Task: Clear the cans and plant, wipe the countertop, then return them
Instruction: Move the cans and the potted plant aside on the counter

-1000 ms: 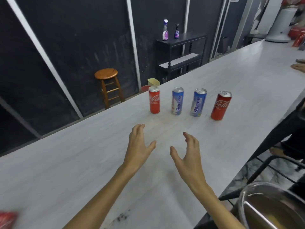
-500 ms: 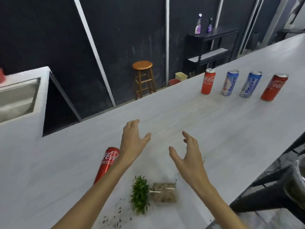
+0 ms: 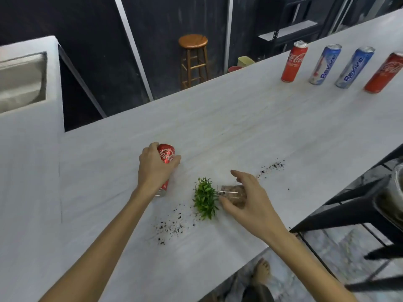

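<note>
**Tipped can and plant gripped on the soiled countertop**

A red can (image 3: 166,158) lies on its side at the centre of the frame and is wrapped by the left hand (image 3: 153,168), fingers curled over its upper end. Just to its right, a small plant (image 3: 205,198) in a clear cup (image 3: 233,194) also lies tipped over, leaves pointing left; the cup is pinched between thumb and fingers of the right hand (image 3: 250,199). Dark soil crumbs (image 3: 172,227) are scattered below the plant, and a second patch (image 3: 272,166) is seen to the right of the hand. Everything rests on a pale countertop (image 3: 239,131). In the upper right, four cans are stood upright in a row: a red can (image 3: 294,62), two blue cans (image 3: 325,64) (image 3: 354,67), and another red one (image 3: 385,73) at the frame edge. A wooden stool (image 3: 193,59) is seen beyond the counter, top centre.
</note>
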`<state>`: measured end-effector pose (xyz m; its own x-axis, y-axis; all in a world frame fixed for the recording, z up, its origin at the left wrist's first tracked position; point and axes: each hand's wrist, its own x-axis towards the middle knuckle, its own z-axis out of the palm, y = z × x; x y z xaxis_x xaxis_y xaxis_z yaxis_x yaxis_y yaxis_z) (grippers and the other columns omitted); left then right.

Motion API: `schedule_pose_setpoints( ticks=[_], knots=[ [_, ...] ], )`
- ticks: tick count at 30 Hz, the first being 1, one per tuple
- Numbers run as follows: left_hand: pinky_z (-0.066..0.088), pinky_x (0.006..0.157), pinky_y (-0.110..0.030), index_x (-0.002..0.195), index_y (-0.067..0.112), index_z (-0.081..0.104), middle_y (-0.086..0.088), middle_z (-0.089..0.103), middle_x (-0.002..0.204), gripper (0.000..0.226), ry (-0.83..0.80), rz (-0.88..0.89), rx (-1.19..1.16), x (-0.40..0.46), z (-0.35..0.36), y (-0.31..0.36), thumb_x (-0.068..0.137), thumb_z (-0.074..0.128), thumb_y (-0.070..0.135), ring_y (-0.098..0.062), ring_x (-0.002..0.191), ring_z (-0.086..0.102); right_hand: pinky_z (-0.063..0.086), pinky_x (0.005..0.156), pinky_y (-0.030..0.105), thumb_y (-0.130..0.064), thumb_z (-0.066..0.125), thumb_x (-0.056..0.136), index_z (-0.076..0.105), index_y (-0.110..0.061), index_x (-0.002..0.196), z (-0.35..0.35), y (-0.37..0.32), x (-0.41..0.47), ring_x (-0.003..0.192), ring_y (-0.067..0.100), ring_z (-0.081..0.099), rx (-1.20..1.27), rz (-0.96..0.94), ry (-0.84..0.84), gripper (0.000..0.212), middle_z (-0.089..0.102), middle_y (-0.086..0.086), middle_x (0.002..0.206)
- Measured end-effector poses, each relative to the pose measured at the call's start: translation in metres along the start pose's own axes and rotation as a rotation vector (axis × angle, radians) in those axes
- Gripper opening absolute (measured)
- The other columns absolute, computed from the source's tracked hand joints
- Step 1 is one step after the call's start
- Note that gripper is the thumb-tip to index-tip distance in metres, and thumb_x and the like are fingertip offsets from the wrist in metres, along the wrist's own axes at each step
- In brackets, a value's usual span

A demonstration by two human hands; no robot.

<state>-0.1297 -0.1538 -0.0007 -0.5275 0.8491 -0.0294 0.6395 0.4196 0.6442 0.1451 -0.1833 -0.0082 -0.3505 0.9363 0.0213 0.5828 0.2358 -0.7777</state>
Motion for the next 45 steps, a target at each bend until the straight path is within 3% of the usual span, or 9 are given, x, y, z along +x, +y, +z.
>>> schedule_pose_setpoints(
  ticks=[12, 16, 24, 27, 29, 31, 36, 40, 45],
  knots=[
    [0.054, 0.092, -0.046, 0.136, 0.005, 0.05, -0.016, 0.055, 0.126, 0.079, 0.004, -0.085, 0.044, -0.003, 0.0, -0.013, 0.084, 0.075, 0.058, -0.032, 0.115, 0.057, 0.044, 0.113, 0.038, -0.037, 0.085, 0.084, 0.055, -0.006, 0.146, -0.002, 0.002, -0.005, 0.13, 0.025, 0.056, -0.251, -0.112, -0.06, 0.075, 0.058, 0.009, 0.143],
    [0.056, 0.091, -0.048, 0.128, 0.002, 0.056, -0.017, 0.062, 0.119, 0.075, -0.027, -0.102, 0.051, -0.002, 0.001, -0.013, 0.083, 0.076, 0.059, -0.033, 0.107, 0.063, 0.042, 0.111, 0.04, -0.031, 0.086, 0.082, 0.059, -0.01, 0.141, -0.007, 0.006, 0.0, 0.127, 0.025, 0.059, -0.334, -0.153, -0.093, 0.068, 0.064, 0.005, 0.136],
    [0.051, 0.07, -0.032, 0.118, 0.007, 0.063, -0.009, 0.067, 0.102, 0.065, -0.006, -0.054, -0.013, -0.006, -0.002, -0.01, 0.078, 0.083, 0.053, -0.022, 0.085, 0.066, 0.047, 0.1, 0.038, -0.037, 0.089, 0.078, 0.064, -0.015, 0.129, -0.014, 0.002, 0.006, 0.105, 0.018, 0.066, -0.274, -0.157, -0.043, 0.061, 0.071, -0.004, 0.114],
    [0.046, 0.063, -0.026, 0.118, 0.011, 0.063, -0.004, 0.066, 0.1, 0.061, 0.012, 0.001, -0.06, -0.006, -0.003, -0.007, 0.077, 0.084, 0.05, -0.012, 0.078, 0.061, 0.048, 0.094, 0.021, -0.037, 0.09, 0.078, 0.063, -0.015, 0.132, -0.018, 0.003, 0.008, 0.103, 0.012, 0.064, -0.171, -0.117, -0.005, 0.064, 0.07, -0.005, 0.117],
    [0.046, 0.067, -0.026, 0.12, 0.013, 0.062, -0.003, 0.066, 0.104, 0.06, 0.028, 0.053, -0.093, -0.006, -0.003, -0.003, 0.077, 0.084, 0.048, -0.012, 0.082, 0.061, 0.042, 0.089, 0.004, -0.037, 0.091, 0.078, 0.061, -0.016, 0.135, -0.02, 0.004, 0.011, 0.102, 0.004, 0.06, -0.119, -0.092, 0.028, 0.067, 0.068, -0.007, 0.119],
    [0.049, 0.075, -0.029, 0.127, 0.014, 0.061, -0.001, 0.067, 0.111, 0.062, 0.044, 0.09, -0.125, -0.004, -0.001, 0.003, 0.079, 0.084, 0.045, -0.015, 0.091, 0.062, 0.04, 0.088, -0.001, -0.037, 0.091, 0.078, 0.059, -0.017, 0.138, -0.023, 0.006, 0.014, 0.106, 0.002, 0.059, -0.037, -0.054, 0.069, 0.071, 0.066, -0.008, 0.122],
    [0.05, 0.083, -0.029, 0.137, 0.016, 0.056, -0.002, 0.066, 0.125, 0.07, 0.076, 0.14, -0.197, 0.004, 0.008, 0.024, 0.079, 0.086, 0.042, -0.014, 0.102, 0.062, 0.04, 0.088, -0.002, -0.041, 0.091, 0.077, 0.062, -0.021, 0.137, -0.035, 0.013, 0.032, 0.107, 0.003, 0.06, 0.04, -0.035, 0.168, 0.07, 0.066, -0.01, 0.122],
    [0.055, 0.097, -0.039, 0.142, 0.021, 0.05, -0.001, 0.062, 0.136, 0.076, 0.062, 0.162, -0.275, 0.011, 0.021, 0.046, 0.079, 0.087, 0.039, -0.017, 0.115, 0.062, 0.046, 0.085, 0.004, -0.043, 0.09, 0.076, 0.065, -0.026, 0.13, -0.054, 0.023, 0.05, 0.107, -0.006, 0.062, 0.147, -0.009, 0.257, 0.062, 0.068, -0.017, 0.116],
    [0.051, 0.088, -0.026, 0.139, 0.028, 0.049, 0.015, 0.059, 0.126, 0.075, 0.034, 0.196, -0.368, 0.027, 0.049, 0.089, 0.077, 0.088, 0.042, -0.004, 0.103, 0.061, 0.053, 0.084, 0.009, -0.038, 0.091, 0.077, 0.066, -0.026, 0.125, -0.09, 0.049, 0.081, 0.104, -0.003, 0.067, 0.266, -0.002, 0.339, 0.055, 0.072, -0.018, 0.112]
  ],
)
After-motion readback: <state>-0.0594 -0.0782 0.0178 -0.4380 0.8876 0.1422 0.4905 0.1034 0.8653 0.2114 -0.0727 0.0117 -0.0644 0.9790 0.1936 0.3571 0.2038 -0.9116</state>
